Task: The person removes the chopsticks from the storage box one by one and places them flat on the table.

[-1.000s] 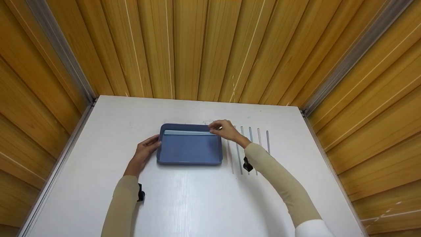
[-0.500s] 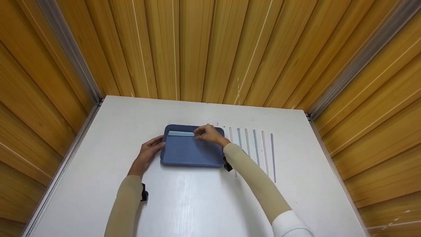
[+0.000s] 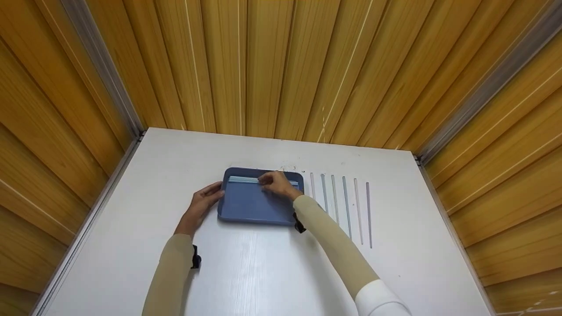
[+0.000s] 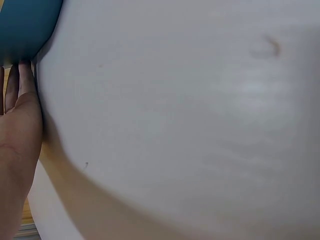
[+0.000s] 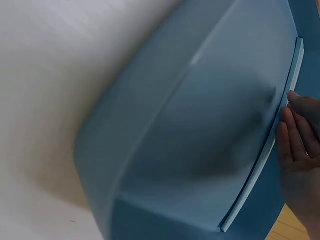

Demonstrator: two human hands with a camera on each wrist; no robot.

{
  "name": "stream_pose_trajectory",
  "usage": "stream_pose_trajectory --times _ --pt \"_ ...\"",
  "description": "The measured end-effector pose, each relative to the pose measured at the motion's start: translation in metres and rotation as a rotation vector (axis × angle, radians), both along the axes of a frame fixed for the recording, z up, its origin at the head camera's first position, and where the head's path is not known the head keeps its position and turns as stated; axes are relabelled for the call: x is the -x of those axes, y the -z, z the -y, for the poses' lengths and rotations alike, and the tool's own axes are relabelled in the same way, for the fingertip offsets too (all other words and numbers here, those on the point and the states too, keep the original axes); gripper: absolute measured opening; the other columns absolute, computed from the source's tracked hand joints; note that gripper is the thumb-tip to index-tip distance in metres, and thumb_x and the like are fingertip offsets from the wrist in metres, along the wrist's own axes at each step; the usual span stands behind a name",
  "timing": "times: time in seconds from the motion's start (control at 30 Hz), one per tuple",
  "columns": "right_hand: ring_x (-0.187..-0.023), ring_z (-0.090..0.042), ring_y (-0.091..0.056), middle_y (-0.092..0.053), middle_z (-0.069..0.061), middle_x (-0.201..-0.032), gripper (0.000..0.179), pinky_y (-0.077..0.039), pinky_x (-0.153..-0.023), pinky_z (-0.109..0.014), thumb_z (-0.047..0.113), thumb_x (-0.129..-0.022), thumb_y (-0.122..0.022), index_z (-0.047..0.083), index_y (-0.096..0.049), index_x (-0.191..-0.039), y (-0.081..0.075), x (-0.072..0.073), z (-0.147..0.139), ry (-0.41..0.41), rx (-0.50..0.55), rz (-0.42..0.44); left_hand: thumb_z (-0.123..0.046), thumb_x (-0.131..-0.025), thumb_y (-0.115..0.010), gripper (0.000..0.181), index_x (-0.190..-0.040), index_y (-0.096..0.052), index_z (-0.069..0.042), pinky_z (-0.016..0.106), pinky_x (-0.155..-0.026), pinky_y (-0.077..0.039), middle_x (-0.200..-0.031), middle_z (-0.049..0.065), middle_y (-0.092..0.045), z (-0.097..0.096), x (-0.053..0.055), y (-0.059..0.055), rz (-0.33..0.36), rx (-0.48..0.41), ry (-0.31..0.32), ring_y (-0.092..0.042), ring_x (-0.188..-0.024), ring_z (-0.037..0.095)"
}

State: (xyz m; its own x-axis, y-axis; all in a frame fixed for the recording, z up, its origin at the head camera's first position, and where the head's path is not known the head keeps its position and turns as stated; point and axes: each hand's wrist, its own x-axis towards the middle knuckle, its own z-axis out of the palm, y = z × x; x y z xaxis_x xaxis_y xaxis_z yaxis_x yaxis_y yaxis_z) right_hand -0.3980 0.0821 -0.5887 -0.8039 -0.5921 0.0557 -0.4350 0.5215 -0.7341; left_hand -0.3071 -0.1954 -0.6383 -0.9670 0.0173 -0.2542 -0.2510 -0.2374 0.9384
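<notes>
A beige left sleeve [image 3: 164, 272] runs up from the bottom edge, where it is cut off, with a black device [image 3: 196, 257] at the wrist. The left hand [image 3: 199, 206] touches the left wall of a blue tray [image 3: 250, 206], its fingers extended against the outside; whether the thumb hooks over the rim cannot be told. The left wrist view shows only part of this hand and one rounded outer corner of the tray, both cut by the frame.

The tray lies on the white table [image 3: 241, 272]. Along its far wall sits a bundle of pale blue, straw-like rods [image 3: 241, 179], too tightly packed to count. The right hand [image 3: 276, 182] covers the bundle's middle, its thumb and fingertips close together at the rods; whether they pinch or merely rest there cannot be made out, even in the right wrist view, which crops the hand at its edge. The right sleeve [image 3: 329, 232] hides the tray's near right corner.

Right of the tray, six loose rods [image 3: 369, 215] lie in a spaced row, the rightmost purple. The sleeve covers the lower ends of those nearest the tray.
</notes>
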Motion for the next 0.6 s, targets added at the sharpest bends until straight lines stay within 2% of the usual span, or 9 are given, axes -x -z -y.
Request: stream_pose_trajectory --times 0.27,0.6 --pt "-0.104 -0.038 -0.072 -0.075 -0.026 -0.110 0.030 -0.061 -0.092 -0.043 -0.009 -0.086 -0.073 -0.011 -0.071 -0.116 0.0015 -0.0010 0.0035 0.040 -0.004 -0.004 -0.009 -0.097 -0.071 0.059 -0.151 -0.048 -0.004 0.019 -0.109 -0.050 -0.160 0.015 -0.045 0.0011 0.0004 0.0000 0.008 0.006 0.002 -0.043 -0.149 0.026" --pt "-0.106 -0.038 -0.070 -0.074 -0.025 -0.112 0.029 -0.059 -0.096 -0.047 -0.010 -0.086 -0.072 -0.011 -0.070 -0.115 0.0034 -0.0085 0.0034 0.058 -0.017 -0.045 -0.005 -0.097 -0.070 0.058 -0.150 -0.048 -0.002 0.021 -0.111 -0.050 -0.159 0.018 -0.045 0.0001 -0.0067 -0.0025 -0.021 0.031 0.023 -0.041 -0.150 0.027"
